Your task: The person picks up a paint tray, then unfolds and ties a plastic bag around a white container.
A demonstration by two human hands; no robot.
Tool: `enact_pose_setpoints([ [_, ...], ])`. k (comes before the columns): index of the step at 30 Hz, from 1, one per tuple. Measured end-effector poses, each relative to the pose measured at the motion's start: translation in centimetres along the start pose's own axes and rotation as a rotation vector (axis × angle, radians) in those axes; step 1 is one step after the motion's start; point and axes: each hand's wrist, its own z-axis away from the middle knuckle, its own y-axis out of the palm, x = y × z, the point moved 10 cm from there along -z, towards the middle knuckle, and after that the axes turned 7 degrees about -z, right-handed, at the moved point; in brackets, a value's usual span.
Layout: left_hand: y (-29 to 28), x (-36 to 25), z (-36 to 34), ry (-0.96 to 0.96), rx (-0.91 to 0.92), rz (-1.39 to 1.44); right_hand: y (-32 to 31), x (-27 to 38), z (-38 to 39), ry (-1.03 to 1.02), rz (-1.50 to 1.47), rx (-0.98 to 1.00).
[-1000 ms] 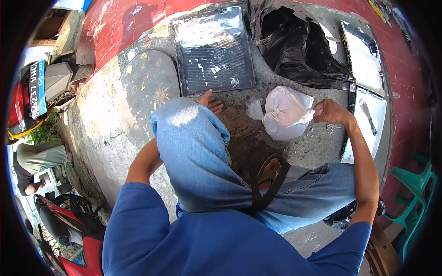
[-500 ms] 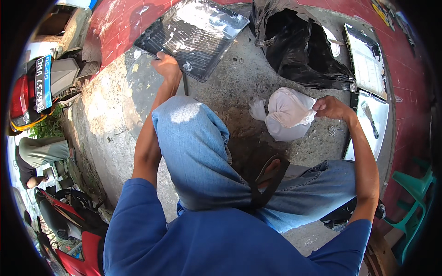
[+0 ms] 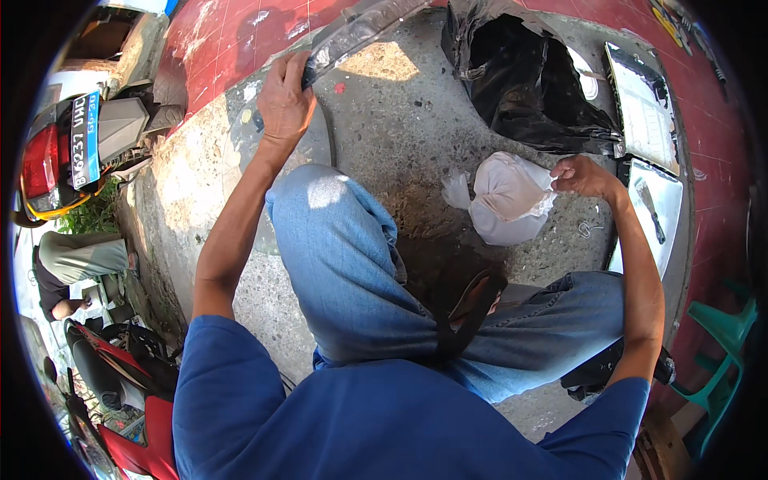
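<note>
My left hand (image 3: 286,100) grips a black paint tray (image 3: 360,36) by its near corner. The tray is raised and tipped up on edge, so its ribbed, white-smeared inside is hidden. My right hand (image 3: 588,176) is closed, with fingertips pinched at the open edge of a clear plastic bag (image 3: 512,200) holding a pale pinkish-white mass. This bag rests on the concrete in front of my bent legs.
A black plastic bag (image 3: 528,88) gapes open beyond the pale one. To the right lie white-coated panels (image 3: 644,104), a dark-handled scraper (image 3: 652,212) and a green plastic chair (image 3: 724,328). Parked motorbikes (image 3: 84,152) and another person (image 3: 72,264) are at left.
My left hand has tipped the paint tray from showing its ribbed inside to nearly edge-on and moved it up and away. The right hand stays at the pale bag's edge.
</note>
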Motion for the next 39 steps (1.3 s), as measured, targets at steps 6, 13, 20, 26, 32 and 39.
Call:
enact_pose_setpoints([
  [6,2.5,-1.2,-1.2,0.303,0.062,-0.082,-0.2,0.1,0.5,0.030,-0.002,0.004],
  [13,-1.2,4.6,-11.3,0.005,0.024,-0.060,-1.2,0.9,0.7,0.007,0.020,-0.039],
  [20,6.0,10.1,-11.6,-0.007,0.463,-0.150,-1.1,0.0,-0.5,0.055,0.030,-0.007],
  [26,22.1,14.0,-5.4,0.016,0.888,-0.131,-1.2,-4.1,-1.3,0.145,-0.099,-0.001],
  [32,26.4,8.8,-8.3,0.156,0.742,0.028,-0.8,-8.6,-0.7,0.216,-0.186,0.029],
  [39,30.3,9.9,-8.1,-0.110,0.466,-0.198,-0.2,-7.6,0.7,0.269,-0.202,0.005],
])
